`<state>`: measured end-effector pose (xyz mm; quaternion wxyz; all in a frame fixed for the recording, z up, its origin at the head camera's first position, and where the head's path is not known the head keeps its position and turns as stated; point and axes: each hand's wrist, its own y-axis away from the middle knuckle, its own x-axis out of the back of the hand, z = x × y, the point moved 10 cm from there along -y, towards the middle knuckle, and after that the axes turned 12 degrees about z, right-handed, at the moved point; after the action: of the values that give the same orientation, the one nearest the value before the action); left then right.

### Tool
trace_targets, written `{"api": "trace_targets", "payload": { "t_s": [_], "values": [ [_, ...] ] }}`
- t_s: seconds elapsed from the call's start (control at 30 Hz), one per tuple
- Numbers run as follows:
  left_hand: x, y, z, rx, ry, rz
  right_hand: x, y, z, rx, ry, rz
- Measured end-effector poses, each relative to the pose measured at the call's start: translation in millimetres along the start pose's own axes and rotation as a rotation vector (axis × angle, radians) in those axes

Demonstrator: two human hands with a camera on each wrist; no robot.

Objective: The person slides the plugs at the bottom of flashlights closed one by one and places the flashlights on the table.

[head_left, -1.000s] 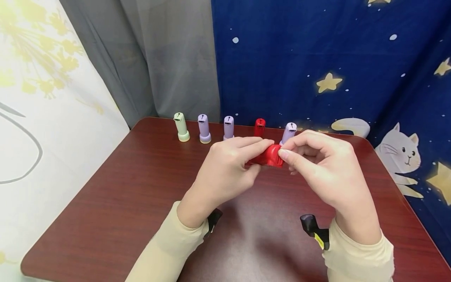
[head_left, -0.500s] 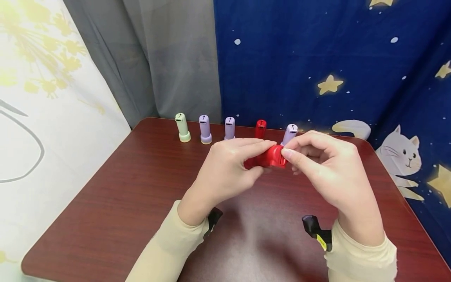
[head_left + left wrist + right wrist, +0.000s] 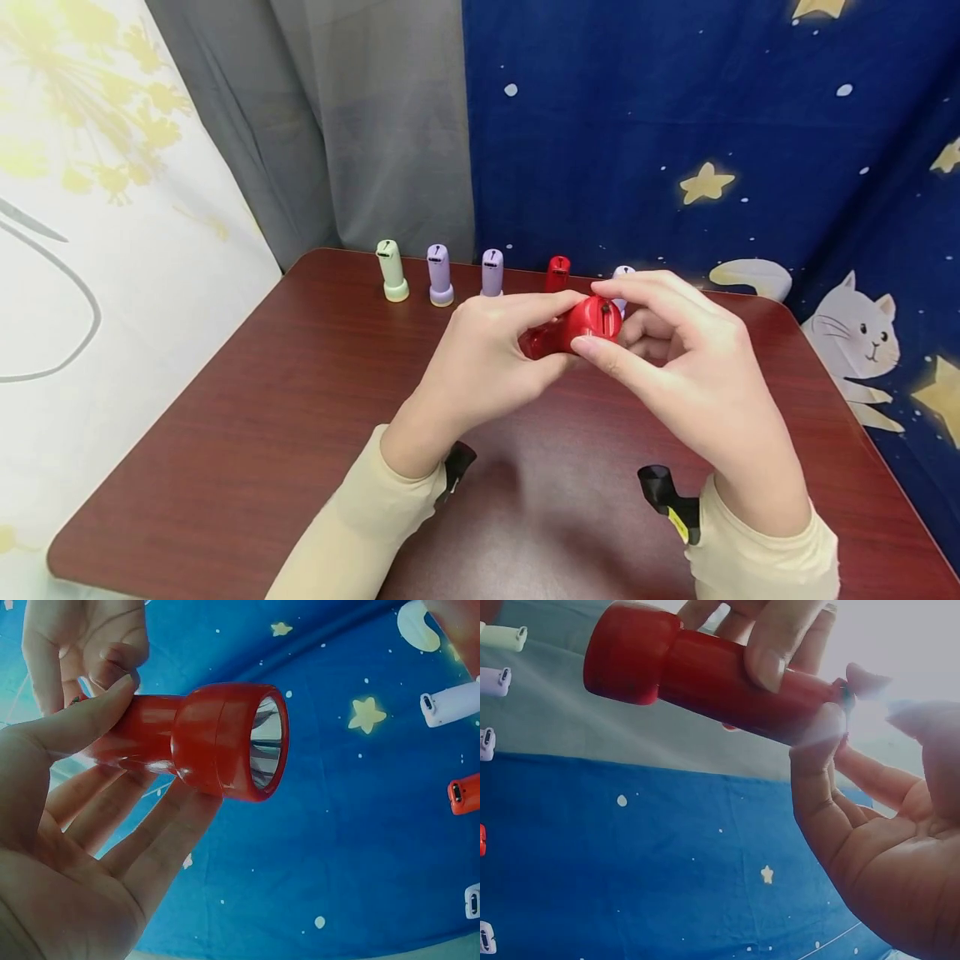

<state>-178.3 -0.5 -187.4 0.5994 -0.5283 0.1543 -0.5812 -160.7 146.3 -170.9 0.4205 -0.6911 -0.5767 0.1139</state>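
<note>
My left hand (image 3: 480,354) grips a red flashlight (image 3: 214,739) by its body, fingers and thumb round it. The reflector of the flashlight faces the curtain in the left wrist view. Toward my right hand (image 3: 686,367) lies its tail end, with a slot and a small dark spot in the end face. In the head view, my right thumb and index finger bracket that tail end. My right thumb touches the side of the tail in the right wrist view, while the index fingertip looks slightly apart from it.
Along the back edge of the brown table (image 3: 300,400) stand a pale green flashlight (image 3: 392,271), two purple ones, a red flashlight (image 3: 558,273) and a pale lilac one partly behind my right hand. Grey and blue star-patterned curtains (image 3: 585,150) hang behind the table.
The held flashlight has turned so its slotted end face shows more toward the head camera. My right thumb and index finger have moved from pinching the end to spreading round it.
</note>
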Motion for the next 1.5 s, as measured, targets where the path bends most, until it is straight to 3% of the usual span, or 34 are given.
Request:
{"api": "trace_targets", "payload": {
  "t_s": [0.23,0.47,0.73,1.0,1.23,1.37,1.5],
  "values": [
    [-8.6,0.4,-2.7,0.033,-0.012,-0.038,-1,1.0,2,0.027,0.058,-0.027],
    [-20.5,3.4,-11.9,0.118,0.005,-0.101,-4,0.6,5,0.056,0.104,-0.067],
    [-23.8,3.9,-20.9,0.174,-0.044,-0.168,-5,-3.5,6,0.052,0.127,-0.057],
    [-21.6,2.9,-34.6,0.231,-0.045,-0.173,13,-10.6,13,0.056,0.141,0.011],
    [-19.3,9.8,-49.0,0.291,-0.053,-0.179,45,-36.9,38,0.039,0.395,0.054],
    [-16.4,11.8,-53.5,0.305,-0.009,-0.147,62,-57.3,56,-0.004,0.513,0.071],
    [-17.4,12.4,-60.9,0.318,0.020,-0.132,65,-80.7,88,-0.104,0.600,-0.009]
  ]
}}
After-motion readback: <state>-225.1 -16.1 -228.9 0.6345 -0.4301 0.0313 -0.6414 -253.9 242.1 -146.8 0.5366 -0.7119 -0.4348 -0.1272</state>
